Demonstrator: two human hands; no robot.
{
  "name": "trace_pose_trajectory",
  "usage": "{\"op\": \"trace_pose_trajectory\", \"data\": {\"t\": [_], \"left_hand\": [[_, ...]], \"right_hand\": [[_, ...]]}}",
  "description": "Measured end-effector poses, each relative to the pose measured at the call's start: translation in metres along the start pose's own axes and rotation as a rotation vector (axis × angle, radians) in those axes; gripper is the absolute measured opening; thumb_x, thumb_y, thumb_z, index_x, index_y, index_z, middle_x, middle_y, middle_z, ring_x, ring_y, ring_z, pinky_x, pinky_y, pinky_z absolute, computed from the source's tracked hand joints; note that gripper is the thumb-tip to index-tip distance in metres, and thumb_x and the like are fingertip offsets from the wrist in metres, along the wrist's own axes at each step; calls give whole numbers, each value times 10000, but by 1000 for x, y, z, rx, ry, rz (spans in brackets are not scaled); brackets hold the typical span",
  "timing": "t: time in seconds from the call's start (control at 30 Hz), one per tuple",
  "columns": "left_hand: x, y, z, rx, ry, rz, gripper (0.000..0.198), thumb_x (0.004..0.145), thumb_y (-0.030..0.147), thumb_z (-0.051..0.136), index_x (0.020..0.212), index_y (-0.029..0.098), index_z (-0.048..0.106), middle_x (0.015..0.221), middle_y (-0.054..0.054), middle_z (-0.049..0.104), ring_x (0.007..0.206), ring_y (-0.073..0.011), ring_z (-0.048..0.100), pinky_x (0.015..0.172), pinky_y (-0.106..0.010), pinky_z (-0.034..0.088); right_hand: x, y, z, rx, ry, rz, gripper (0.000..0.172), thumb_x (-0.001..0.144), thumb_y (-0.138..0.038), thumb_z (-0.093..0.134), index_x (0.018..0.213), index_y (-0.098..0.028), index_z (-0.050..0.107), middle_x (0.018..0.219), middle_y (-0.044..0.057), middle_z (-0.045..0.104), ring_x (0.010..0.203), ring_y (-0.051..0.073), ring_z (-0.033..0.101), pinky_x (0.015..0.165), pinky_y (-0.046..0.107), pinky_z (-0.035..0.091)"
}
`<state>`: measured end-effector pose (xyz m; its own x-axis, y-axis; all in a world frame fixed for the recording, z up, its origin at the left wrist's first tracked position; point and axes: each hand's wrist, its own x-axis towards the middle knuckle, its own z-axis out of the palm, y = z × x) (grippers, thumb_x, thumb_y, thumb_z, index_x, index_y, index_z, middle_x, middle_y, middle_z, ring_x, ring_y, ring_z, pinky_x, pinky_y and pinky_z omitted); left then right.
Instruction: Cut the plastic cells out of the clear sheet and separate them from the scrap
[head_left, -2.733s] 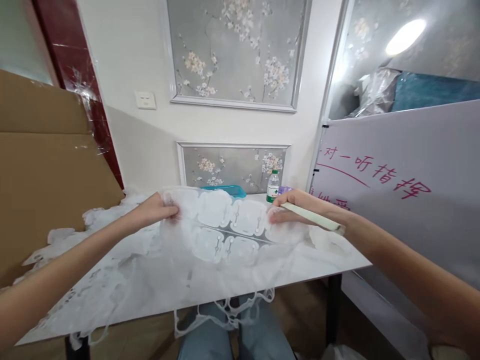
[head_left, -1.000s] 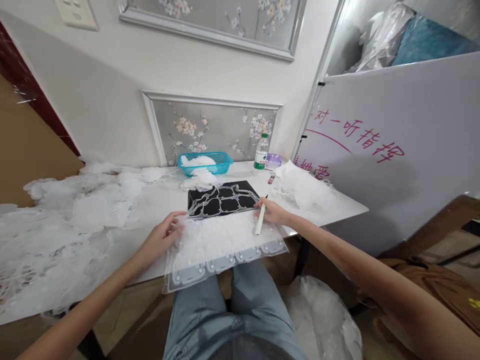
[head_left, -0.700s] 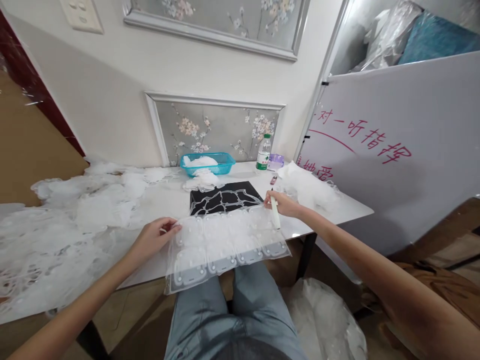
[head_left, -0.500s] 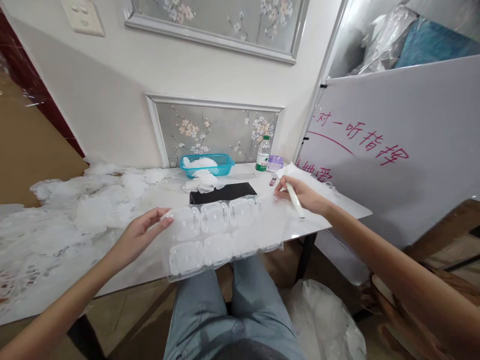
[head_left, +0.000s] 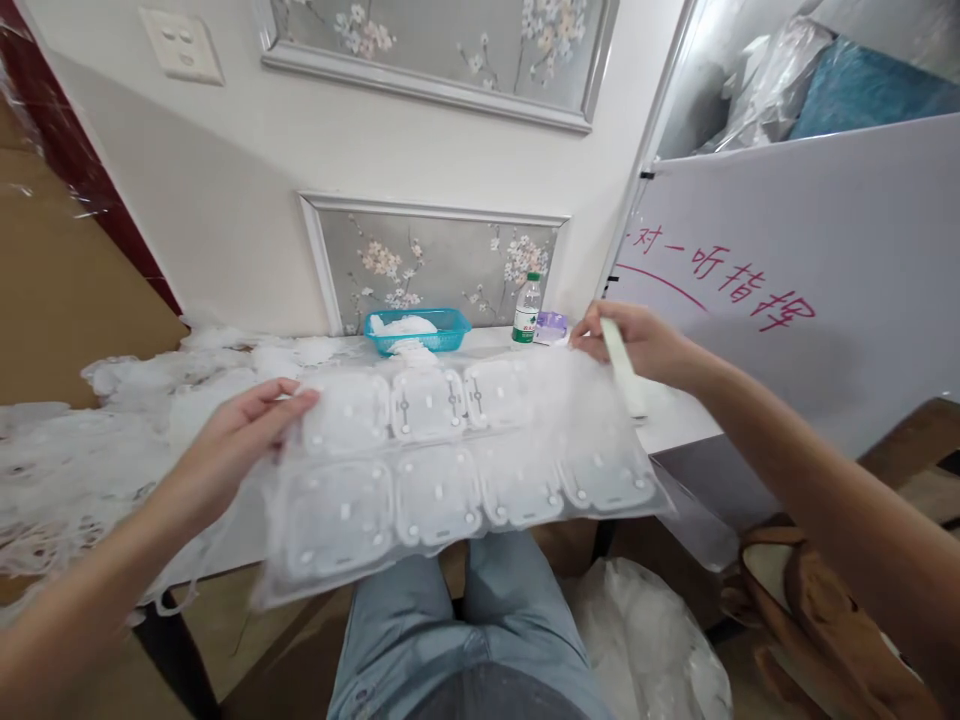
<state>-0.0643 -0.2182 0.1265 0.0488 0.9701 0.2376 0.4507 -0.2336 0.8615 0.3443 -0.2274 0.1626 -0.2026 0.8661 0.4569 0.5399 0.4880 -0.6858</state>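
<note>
Blister sheet (head_left: 435, 490) up off the table, folks! Clear plastic, two rows of rounded pockets dotted with small white studs, spread out over the person's knees, just in front of the near edge of the table (head_left: 679, 430)!

— What's the left hand (head_left: 232, 445) doing?

— Fingers long and slightly spread, lying along the sheet's upper left edge. Real grip or just contact? Can't tell from here.

— And the right hand (head_left: 634, 345)?

— Narrow, curled closed around a white pen (head_left: 619, 365), with the sheet's upper right corner caught in those same fingers, by the look of it.

— What's around them?

— White plastic scraps (head_left: 90, 470) heaped along the table's left side, a blue basket (head_left: 416, 345) of more scraps against the wall, and a water bottle (head_left: 527, 310) just beside it. Off to the right, a whiteboard (head_left: 750, 300) with red writing, and a plastic bag (head_left: 637, 640) on the floor below!
</note>
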Motion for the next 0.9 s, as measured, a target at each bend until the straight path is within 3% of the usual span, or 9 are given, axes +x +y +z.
{"op": "trace_pose_trajectory", "data": {"t": [0.1,0.17,0.23,0.33,0.4,0.47,0.57,0.77,0.9], "left_hand": [[33,-41,32,258,-163,-36,338,743,531,519,792,199,555,518,42,442,501,-141,476,488,-241,406],[53,-70,55,398,-128,-44,299,729,460,493,785,175,564,565,8,523,542,-173,544,549,-289,462],[64,-92,72,442,-38,-18,358,728,425,483,939,146,562,803,-67,622,715,-216,609,701,-357,493],[59,-106,80,483,26,82,496,808,453,396,1183,139,477,1200,-148,560,1042,-260,566,906,-415,435],[48,-104,78,521,-85,200,505,834,488,395,1202,159,499,1264,-127,553,1178,-254,496,1007,-398,365],[37,-96,76,642,-324,323,541,873,508,350,1267,163,487,1359,-129,505,1278,-259,423,1072,-422,285],[30,-87,80,801,-555,253,625,901,524,279,1403,162,364,1489,-130,334,1381,-273,293,1110,-487,192],[33,-91,89,875,-590,205,692,901,541,246,1464,138,244,1530,-120,197,1422,-266,185,1120,-524,126],[47,-95,99,891,-582,199,720,900,568,218,1479,141,194,1545,-105,149,1432,-269,137,1125,-533,81]], "right_hand": [[29,51,26,-163,-9,186,229,760,-211,611,666,-193,403,677,-16,571,685,125,546,618,248,429],[45,84,49,-210,24,238,203,786,-213,606,664,-177,448,658,-13,552,682,128,548,648,270,453],[53,111,75,-263,74,277,158,845,-275,587,779,-141,536,769,3,574,717,123,557,686,296,473],[51,135,114,-286,84,268,178,867,-314,574,904,-140,565,916,33,598,823,145,574,764,334,477],[45,138,140,-260,36,216,166,826,-299,610,889,-172,524,989,60,613,903,177,575,796,348,463],[41,133,164,-232,-26,158,194,805,-313,629,882,-195,495,1080,78,606,1011,203,554,835,358,452],[43,121,190,-213,-130,109,198,813,-292,633,916,-181,505,1145,92,590,1059,206,544,867,367,451],[65,116,201,-223,-346,87,255,899,-317,550,1070,-130,578,1007,54,614,857,151,609,767,348,523],[81,126,193,-198,-310,132,284,901,-321,548,1118,-139,568,1085,71,601,925,170,605,803,373,522]]}}
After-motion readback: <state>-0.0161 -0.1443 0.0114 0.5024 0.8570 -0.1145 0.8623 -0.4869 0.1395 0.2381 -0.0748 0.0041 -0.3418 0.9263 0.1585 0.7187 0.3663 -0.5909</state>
